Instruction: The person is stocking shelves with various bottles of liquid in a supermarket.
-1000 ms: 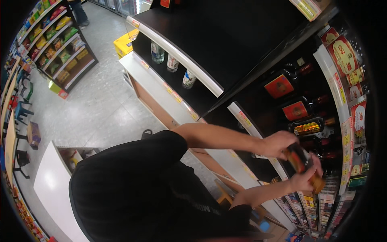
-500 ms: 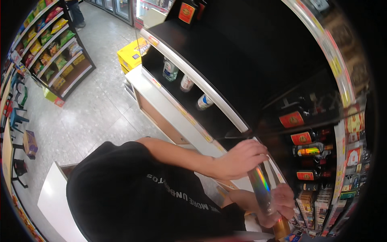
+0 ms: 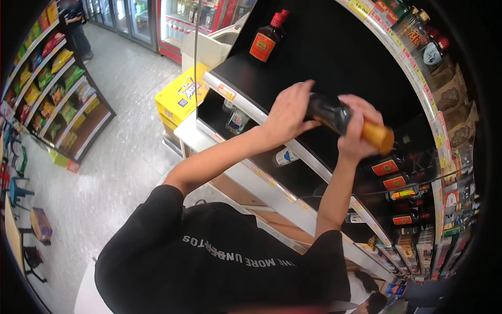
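A dark glass bottle (image 3: 328, 111) with a long gold cap lies tilted between my hands, over the black shelf (image 3: 303, 57). My left hand (image 3: 286, 114) is closed about its base end, thumb below and fingers above. Around the neck, just behind the gold cap, wraps my right hand (image 3: 358, 128). The bottle and the right fingers are slightly blurred. Farther back on the same shelf stands a dark bottle with a red cap and an orange-red label (image 3: 262, 46), another red-capped one partly hidden behind it.
On the lower shelf are a clear bottle (image 3: 238, 121) and a bottle with a white-and-blue label (image 3: 285, 157). Several red-labelled bottles (image 3: 395, 182) lie to the right. A yellow carton (image 3: 180, 94) sits at the shelf end. Left are a snack rack (image 3: 63, 99) and, farther off, a person (image 3: 77, 29).
Both hands have risen up and leftward with the bottle, from the shelf edge at lower right to over the black shelf. The view has shifted too.
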Motion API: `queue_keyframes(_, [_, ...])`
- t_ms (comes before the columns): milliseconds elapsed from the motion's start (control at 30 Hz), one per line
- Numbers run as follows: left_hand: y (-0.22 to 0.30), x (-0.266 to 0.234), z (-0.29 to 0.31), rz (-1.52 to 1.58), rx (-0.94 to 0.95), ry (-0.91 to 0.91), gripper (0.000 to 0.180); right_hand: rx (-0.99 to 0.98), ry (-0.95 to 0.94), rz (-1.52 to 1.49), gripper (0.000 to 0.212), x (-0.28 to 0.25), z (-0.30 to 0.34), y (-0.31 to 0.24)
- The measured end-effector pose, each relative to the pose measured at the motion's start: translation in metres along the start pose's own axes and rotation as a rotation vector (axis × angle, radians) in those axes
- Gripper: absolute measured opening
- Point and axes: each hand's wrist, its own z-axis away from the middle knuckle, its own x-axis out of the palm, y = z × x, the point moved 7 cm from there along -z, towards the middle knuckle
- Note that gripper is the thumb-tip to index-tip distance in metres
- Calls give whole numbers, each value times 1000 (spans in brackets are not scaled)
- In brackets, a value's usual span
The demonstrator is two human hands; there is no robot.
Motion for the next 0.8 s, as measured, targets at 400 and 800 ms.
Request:
queue_keyframes(400, [-78, 3, 30, -334, -71, -174, 16, 409, 138, 152, 17, 64, -62, 202])
queue_keyframes(800, [-83, 5, 36, -369, -160, -360, 33, 728, 92, 506, 31, 92, -72, 304])
